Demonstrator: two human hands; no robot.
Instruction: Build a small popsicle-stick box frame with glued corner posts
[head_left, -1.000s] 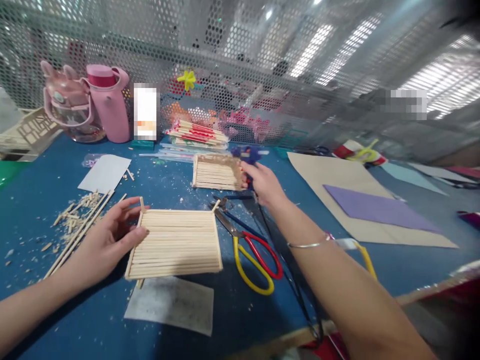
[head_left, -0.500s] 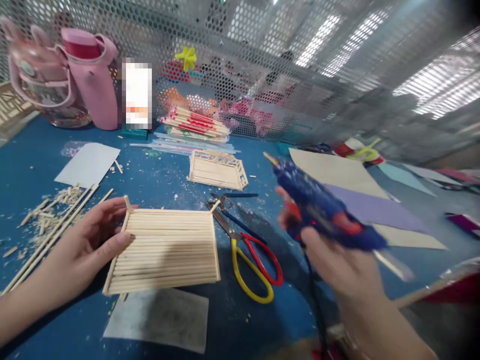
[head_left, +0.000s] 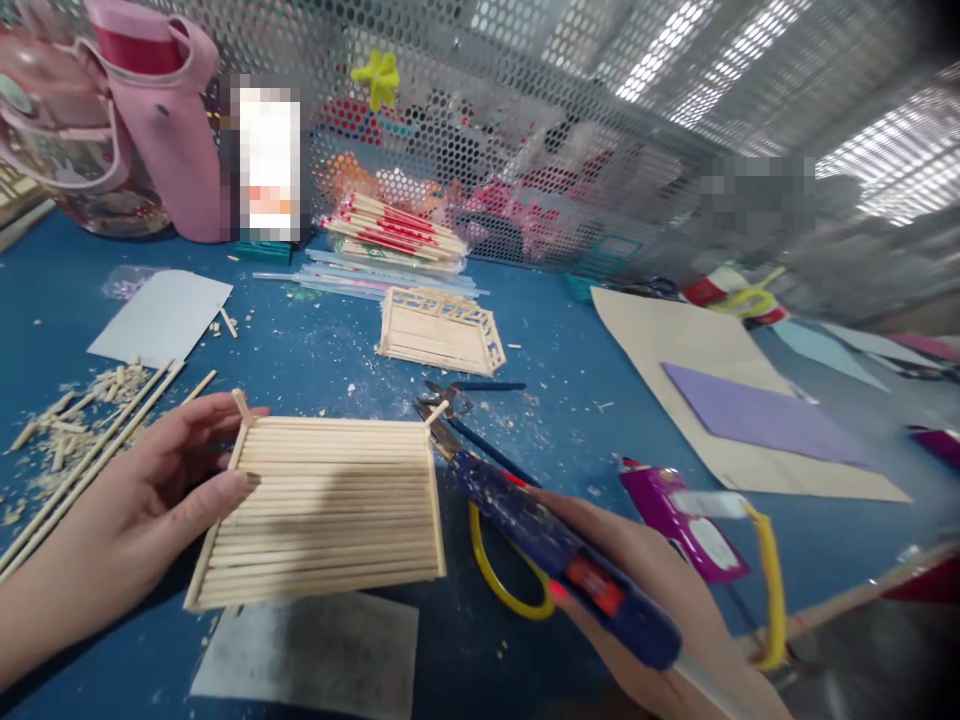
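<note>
My left hand grips the left edge of a small panel of pale wooden sticks, thumb on top and fingers behind. Two short stick posts rise from the panel's far corners. In my right hand is a blue glue gun, its nozzle near the panel's upper right corner post. Scissors with yellow and red handles lie partly hidden under the glue gun. Dark-handled pliers rest just beyond. Below the panel lies a grey rectangular sheet.
A small stick-built tray with a railing stands farther back. Stick offcuts and long sticks lie left. Bundled red-tipped sticks, a pink bottle and a lit phone line the mesh. Purple and cream sheets lie right, near a purple packet.
My right hand has brought the glue gun down and left, from above the table to the panel's right corner. A purple packet and yellow-handled item now show. My left hand still holds the panel.
</note>
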